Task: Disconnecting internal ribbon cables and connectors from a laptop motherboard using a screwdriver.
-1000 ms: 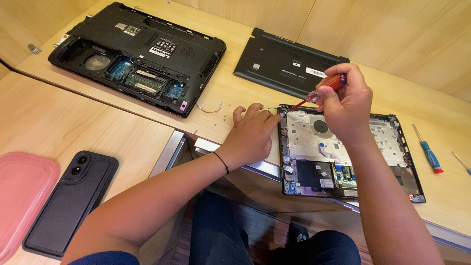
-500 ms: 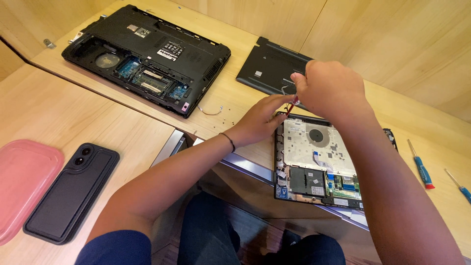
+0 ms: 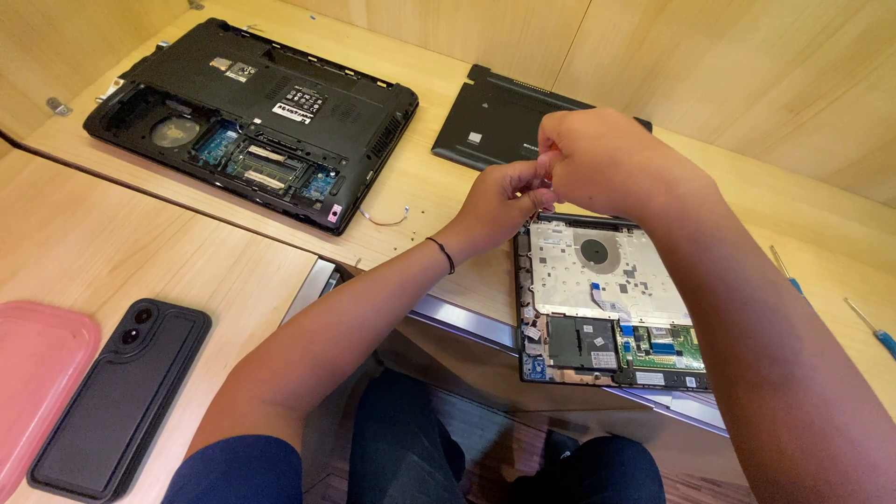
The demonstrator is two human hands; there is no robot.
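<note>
You are bringing your left hand (image 3: 499, 198) and right hand (image 3: 607, 163) together, fingertips pinching something too small to tell, just above the opened laptop (image 3: 607, 299) on the desk (image 3: 448, 187), likely mid-disassembly, needing careful handling next.

A white rectangular label (image 3: 295, 101) is seen on the large black laptop base (image 3: 252, 121), with a smaller pale sticker (image 3: 220, 63) near its rear edge. A small white square label (image 3: 474, 138) is stuck on the detached black cover (image 3: 495, 121).

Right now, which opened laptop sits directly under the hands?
The smaller opened laptop at the desk edge, silver inside; the larger black laptop lies far to the left.
</note>
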